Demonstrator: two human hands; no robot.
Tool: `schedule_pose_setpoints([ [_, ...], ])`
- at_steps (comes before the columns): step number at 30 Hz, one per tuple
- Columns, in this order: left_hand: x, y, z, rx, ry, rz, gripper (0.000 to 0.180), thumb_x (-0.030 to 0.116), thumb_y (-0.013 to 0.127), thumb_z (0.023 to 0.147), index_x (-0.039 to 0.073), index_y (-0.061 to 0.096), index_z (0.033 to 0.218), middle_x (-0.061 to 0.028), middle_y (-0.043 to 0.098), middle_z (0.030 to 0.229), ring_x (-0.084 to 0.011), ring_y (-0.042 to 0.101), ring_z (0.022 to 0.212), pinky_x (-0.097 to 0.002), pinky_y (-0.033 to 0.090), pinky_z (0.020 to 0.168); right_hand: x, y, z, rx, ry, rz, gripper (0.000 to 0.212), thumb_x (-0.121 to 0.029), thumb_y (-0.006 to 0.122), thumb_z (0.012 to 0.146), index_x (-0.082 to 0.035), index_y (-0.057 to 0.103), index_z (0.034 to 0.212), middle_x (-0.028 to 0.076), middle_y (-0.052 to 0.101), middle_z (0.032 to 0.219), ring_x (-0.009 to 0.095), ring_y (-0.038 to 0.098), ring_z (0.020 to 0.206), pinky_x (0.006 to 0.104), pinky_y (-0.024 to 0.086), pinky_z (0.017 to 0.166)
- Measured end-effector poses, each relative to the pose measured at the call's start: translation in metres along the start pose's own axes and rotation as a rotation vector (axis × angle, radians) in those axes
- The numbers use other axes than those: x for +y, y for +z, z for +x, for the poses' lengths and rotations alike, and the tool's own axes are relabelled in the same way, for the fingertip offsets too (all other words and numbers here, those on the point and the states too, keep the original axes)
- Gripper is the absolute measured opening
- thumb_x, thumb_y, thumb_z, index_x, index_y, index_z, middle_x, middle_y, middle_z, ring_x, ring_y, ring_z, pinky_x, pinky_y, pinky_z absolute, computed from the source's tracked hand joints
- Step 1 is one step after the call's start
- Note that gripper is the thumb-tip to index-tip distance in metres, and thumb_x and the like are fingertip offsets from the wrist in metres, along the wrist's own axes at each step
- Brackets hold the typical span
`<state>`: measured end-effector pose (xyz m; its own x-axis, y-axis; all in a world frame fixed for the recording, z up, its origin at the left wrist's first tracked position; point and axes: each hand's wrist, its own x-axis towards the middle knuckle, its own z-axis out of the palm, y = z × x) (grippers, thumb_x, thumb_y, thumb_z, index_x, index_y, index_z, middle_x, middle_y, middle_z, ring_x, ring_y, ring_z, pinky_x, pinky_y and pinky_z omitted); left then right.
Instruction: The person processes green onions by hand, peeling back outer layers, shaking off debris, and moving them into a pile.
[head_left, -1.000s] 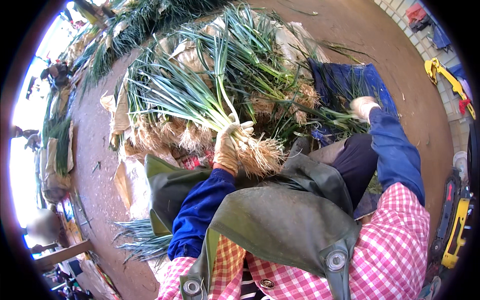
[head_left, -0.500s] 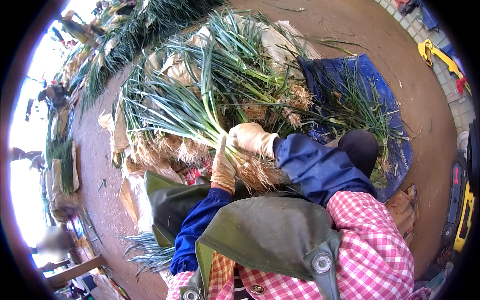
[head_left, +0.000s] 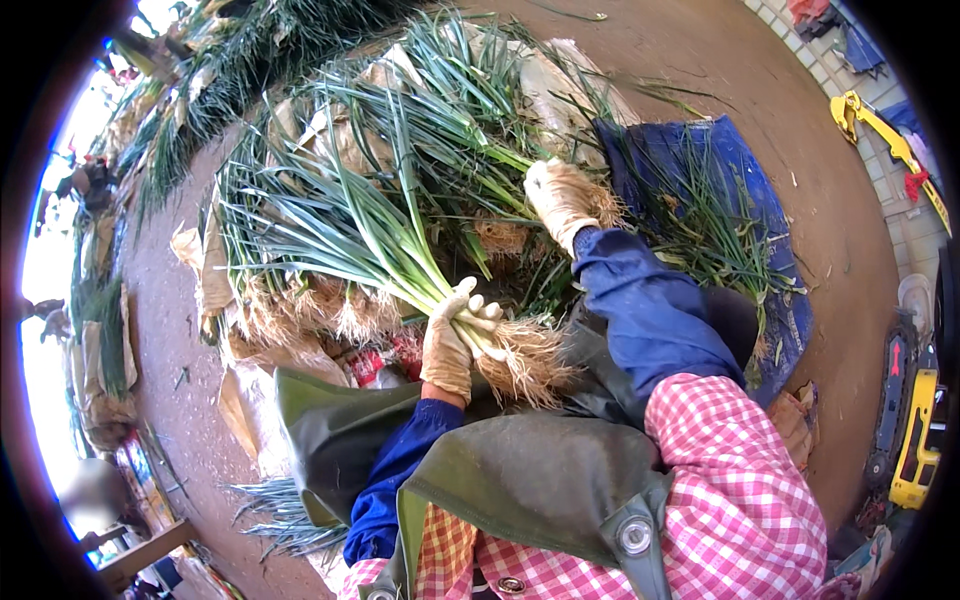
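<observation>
A bunch of green onions (head_left: 420,275) with white stems and shaggy pale roots lies across my left hand (head_left: 452,335). That gloved hand is closed around the stems just above the roots, over my lap. My right hand (head_left: 562,205), also in a pale glove, is out at the larger pile of green onions (head_left: 470,150). Its fingers curl over stalks near their root end; how many they grip is hidden. Further trimmed-looking bundles with hanging roots (head_left: 330,305) lie left of my left hand.
A dark green apron (head_left: 540,480) covers my lap. Beside my right knee, a blue tarp (head_left: 770,250) bears loose green leaves. Sacking (head_left: 560,90) lies under the pile. More green onions are heaped far left (head_left: 270,50), and a yellow tool (head_left: 885,125) lies at the right.
My right hand has left the bunch and moved up and right to the pile's stalks. My left hand keeps hold of the bunch, slightly lower, its fingers now visible around the stems.
</observation>
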<state>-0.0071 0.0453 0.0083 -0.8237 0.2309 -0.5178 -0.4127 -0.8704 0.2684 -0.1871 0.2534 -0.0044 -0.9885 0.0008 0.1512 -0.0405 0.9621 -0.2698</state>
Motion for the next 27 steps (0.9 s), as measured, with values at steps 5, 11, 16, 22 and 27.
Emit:
schedule_pose_setpoints([
  [5,0.010,0.020,0.001,-0.281,0.113,-0.038,0.027,0.014,0.056,0.089,0.006,0.052,0.114,-0.0028,0.051,0.070,-0.0224,0.055,0.070,-0.0472,0.048,0.089,0.058,0.010,0.034,-0.250,0.180,-0.248,0.062,-0.039,0.064,0.084,-0.010,0.045,0.134,0.012,0.064,0.112,0.033,0.061,0.102,0.0429,0.047,0.088],
  [11,0.022,0.009,0.001,-0.253,0.191,-0.048,0.027,0.015,0.057,0.089,0.006,0.053,0.114,-0.0024,0.053,0.072,-0.0224,0.056,0.070,-0.0471,0.047,0.091,0.022,-0.072,0.065,-0.444,0.013,0.404,0.022,-0.026,0.062,0.090,-0.011,0.063,0.106,0.004,0.065,0.077,0.013,0.059,0.060,0.0311,0.051,0.055],
  [16,0.015,0.005,0.011,-0.097,0.164,-0.064,0.032,0.018,0.062,0.086,0.003,0.054,0.114,-0.0051,0.056,0.073,-0.0259,0.057,0.072,-0.0470,0.048,0.088,-0.001,-0.106,0.058,-0.489,0.179,1.454,0.024,-0.024,0.062,0.091,-0.007,0.063,0.109,0.004,0.067,0.089,0.010,0.061,0.067,0.0247,0.050,0.053],
  [22,0.006,-0.005,0.016,0.060,0.142,0.113,0.034,0.018,0.060,0.086,-0.001,0.050,0.113,-0.0219,0.062,0.113,-0.0395,0.057,0.111,-0.0450,0.051,0.091,-0.019,-0.042,0.019,-0.639,0.106,1.048,0.027,-0.033,0.054,0.091,-0.011,0.068,0.092,0.003,0.066,0.081,0.014,0.060,0.066,0.0278,0.049,0.059],
  [27,0.011,-0.005,0.010,-0.029,0.141,0.077,0.028,0.011,0.061,0.085,-0.002,0.054,0.108,-0.0198,0.064,0.112,-0.0320,0.061,0.104,-0.0369,0.052,0.082,-0.050,-0.033,-0.005,-0.537,0.216,1.402,0.025,-0.030,0.053,0.092,-0.009,0.067,0.094,0.000,0.065,0.077,0.005,0.057,0.060,0.0173,0.042,0.051],
])
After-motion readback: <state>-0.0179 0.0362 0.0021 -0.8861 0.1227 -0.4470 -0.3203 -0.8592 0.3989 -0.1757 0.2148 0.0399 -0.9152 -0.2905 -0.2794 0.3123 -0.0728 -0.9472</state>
